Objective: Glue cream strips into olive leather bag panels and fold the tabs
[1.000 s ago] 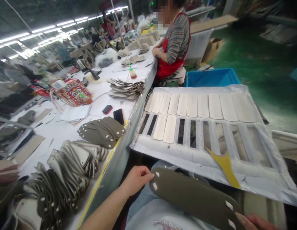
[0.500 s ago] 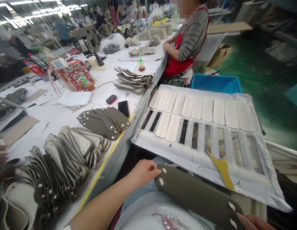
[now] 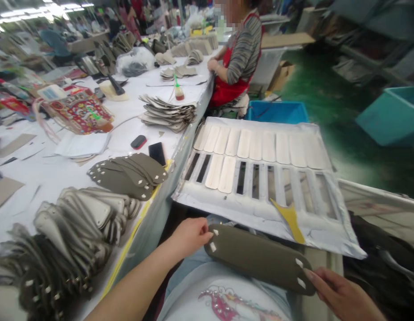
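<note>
A long dark olive strap-like panel (image 3: 256, 256) with rounded ends lies across my lap, two small white marks near each end. My left hand (image 3: 192, 236) pinches its left end between thumb and fingers. At its right end, my right hand (image 3: 337, 287) grips the edge, thumb on top. Just beyond the panel rests a white frame board (image 3: 250, 203) with a row of pale oblong pieces (image 3: 245, 143), two more such pieces below them, and several open slots. A yellow pointed piece (image 3: 290, 218) lies on the board's near edge.
On the white table (image 3: 126, 122) to the left are fanned olive panels (image 3: 126, 174), stacks of grey-green pieces (image 3: 76, 218), a phone (image 3: 157, 154) and a small glue bottle (image 3: 178, 91). A co-worker in a red apron (image 3: 227, 89) sits beyond, near a blue bin (image 3: 276, 111).
The view has turned right, shifting the scene leftward. Both hands still hold the panel, and more of my right hand now shows.
</note>
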A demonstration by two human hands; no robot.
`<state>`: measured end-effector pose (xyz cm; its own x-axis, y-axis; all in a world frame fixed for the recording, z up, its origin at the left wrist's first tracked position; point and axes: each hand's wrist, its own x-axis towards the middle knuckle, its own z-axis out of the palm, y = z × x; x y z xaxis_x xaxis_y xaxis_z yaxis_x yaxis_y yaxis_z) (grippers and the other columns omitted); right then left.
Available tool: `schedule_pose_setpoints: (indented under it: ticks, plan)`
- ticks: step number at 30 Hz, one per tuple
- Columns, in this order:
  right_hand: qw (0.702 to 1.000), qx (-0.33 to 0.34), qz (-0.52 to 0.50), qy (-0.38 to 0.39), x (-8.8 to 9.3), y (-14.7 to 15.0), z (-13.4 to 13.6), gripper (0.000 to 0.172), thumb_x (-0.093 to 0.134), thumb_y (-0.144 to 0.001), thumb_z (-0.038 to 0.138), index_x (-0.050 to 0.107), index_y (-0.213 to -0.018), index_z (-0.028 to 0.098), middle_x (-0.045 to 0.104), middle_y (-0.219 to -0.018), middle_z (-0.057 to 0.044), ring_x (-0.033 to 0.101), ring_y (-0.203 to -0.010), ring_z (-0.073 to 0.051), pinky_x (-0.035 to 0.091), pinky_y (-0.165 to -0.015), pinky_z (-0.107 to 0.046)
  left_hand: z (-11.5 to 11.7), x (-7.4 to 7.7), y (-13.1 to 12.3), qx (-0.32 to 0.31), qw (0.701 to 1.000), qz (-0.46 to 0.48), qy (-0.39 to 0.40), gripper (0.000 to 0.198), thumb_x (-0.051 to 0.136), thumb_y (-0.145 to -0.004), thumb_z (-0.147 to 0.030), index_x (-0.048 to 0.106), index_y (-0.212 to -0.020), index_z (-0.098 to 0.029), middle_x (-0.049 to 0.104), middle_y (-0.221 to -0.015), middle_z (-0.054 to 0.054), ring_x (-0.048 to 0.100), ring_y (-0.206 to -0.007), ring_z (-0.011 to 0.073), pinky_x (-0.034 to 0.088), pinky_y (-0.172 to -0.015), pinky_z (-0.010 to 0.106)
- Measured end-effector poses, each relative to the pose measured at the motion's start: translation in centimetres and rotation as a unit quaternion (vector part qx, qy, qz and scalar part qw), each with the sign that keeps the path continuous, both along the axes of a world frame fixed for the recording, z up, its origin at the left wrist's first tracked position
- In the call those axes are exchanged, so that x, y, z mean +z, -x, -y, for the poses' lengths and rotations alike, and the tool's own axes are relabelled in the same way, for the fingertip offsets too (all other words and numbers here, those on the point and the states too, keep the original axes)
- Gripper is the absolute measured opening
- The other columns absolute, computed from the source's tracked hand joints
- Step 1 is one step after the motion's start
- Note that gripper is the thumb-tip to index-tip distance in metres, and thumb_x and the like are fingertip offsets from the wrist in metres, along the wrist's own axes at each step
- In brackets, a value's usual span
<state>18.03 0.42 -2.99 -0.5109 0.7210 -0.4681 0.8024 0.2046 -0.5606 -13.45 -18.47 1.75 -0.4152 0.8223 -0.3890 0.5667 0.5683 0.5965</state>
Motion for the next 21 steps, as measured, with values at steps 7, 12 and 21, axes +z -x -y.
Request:
schedule_pose_setpoints:
  ticks: [7,12,21]
  plan:
    - [0.999,-0.028,-0.034,0.019,3.0,0.6,0.3,0.034,0.045,-0.080,0.044,0.046,-0.058,0.019,0.047,-0.051,0.003,0.041,-0.049,-0.010,0.030,-0.046,-0.023,-1.8,0.2,-1.4,-0.166,0.968,-0.180,-0.063,0.035,0.046,-0.072,-0.007,0.054,-0.102,-0.022,0.052,-0.121,0.006,0.048,-0.111,0.0231,0.038,-0.091,0.039]
    - [0.998,-0.036,-0.057,0.021,3.4,-0.1,0.3,0.032,0.046,-0.081,0.041,0.051,-0.061,0.017,0.052,-0.056,0.002,0.044,-0.053,-0.010,0.030,-0.048,-0.022,-5.2,0.8,-6.1,-0.290,0.923,-0.236,-0.089,0.031,0.041,-0.074,-0.001,0.060,-0.089,-0.020,0.061,-0.112,0.006,0.054,-0.105,0.0226,0.035,-0.097,0.044]
    - [0.997,0.004,-0.074,0.037,3.7,-0.9,-0.6,0.032,0.045,-0.083,0.038,0.048,-0.058,0.018,0.052,-0.053,0.002,0.043,-0.051,-0.010,0.026,-0.047,-0.022,-11.2,-3.0,-15.2,-0.360,0.918,-0.101,-0.135,0.092,0.075,-0.055,-0.044,0.033,-0.130,-0.012,0.044,-0.132,0.019,0.042,-0.120,0.0317,0.033,-0.101,0.048]
